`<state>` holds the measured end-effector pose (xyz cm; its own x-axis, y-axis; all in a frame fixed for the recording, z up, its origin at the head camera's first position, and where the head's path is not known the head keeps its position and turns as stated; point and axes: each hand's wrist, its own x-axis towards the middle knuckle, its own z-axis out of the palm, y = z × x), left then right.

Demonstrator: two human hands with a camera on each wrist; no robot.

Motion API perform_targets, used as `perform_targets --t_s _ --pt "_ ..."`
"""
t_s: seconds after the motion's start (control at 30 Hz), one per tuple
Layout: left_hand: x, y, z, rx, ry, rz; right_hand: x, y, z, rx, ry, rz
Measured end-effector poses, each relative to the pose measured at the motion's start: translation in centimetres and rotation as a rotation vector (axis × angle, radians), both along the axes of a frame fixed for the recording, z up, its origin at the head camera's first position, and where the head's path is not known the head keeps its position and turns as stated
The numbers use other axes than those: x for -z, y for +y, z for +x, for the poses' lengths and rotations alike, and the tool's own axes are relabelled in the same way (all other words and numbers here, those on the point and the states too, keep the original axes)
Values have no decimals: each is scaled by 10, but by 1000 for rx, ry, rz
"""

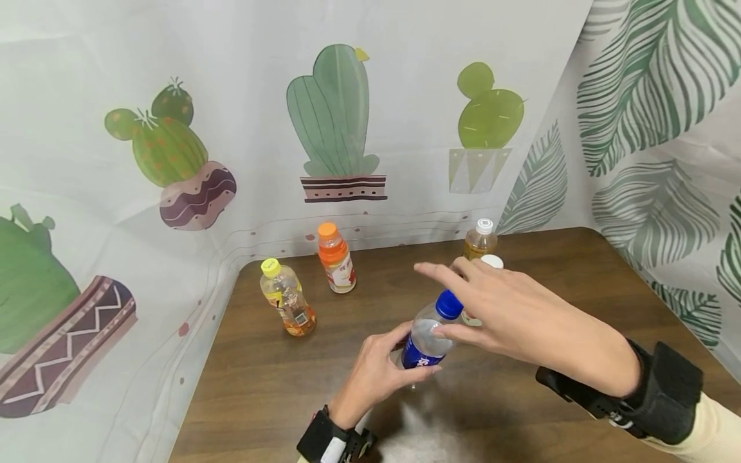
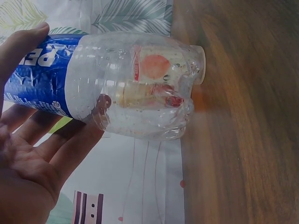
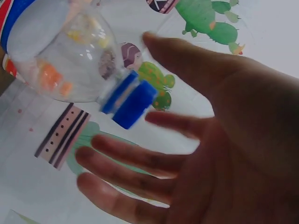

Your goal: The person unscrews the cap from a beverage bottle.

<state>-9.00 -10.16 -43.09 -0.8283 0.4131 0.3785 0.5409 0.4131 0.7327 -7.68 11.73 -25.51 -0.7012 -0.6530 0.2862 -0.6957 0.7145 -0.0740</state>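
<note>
A clear plastic Pepsi bottle (image 1: 427, 331) with a blue label stands nearly upright, tilted a little, near the table's middle. My left hand (image 1: 379, 366) grips it round the label, thumb on one side and fingers on the other. In the left wrist view, the bottle's lower part (image 2: 135, 84) looks raised off the tabletop. Over its blue cap (image 3: 133, 102) hovers my right hand (image 3: 201, 154), fingers spread and relaxed. The cap is on the neck, with a lighter band between it and the ring below. In the head view, the right hand (image 1: 498, 302) partly hides two bottles behind it.
On the brown wooden table (image 1: 278, 399) stand a yellow-capped bottle (image 1: 288, 299) and an orange-capped bottle (image 1: 337, 260) at the left. At the right back are a white-capped amber bottle (image 1: 480, 241) and another white-capped bottle (image 1: 492, 261). A cactus-print cloth (image 1: 405, 128) hangs behind.
</note>
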Motion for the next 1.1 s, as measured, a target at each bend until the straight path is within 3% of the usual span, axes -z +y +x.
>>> perform_targets --t_s 0.23,0.57,0.93,1.1 --pt "0 -2 1 -52 46 -52 1 -3 3 141 93 -5" --pt "-4 -1 -6 -79 73 -85 8 -7 -3 154 91 -30" --pt "-3 -4 -5 -76 54 -84 3 -5 -5 50 -9 -17" --pt "-4 -6 -4 -69 30 -72 1 -2 -3 -17 3 -23"
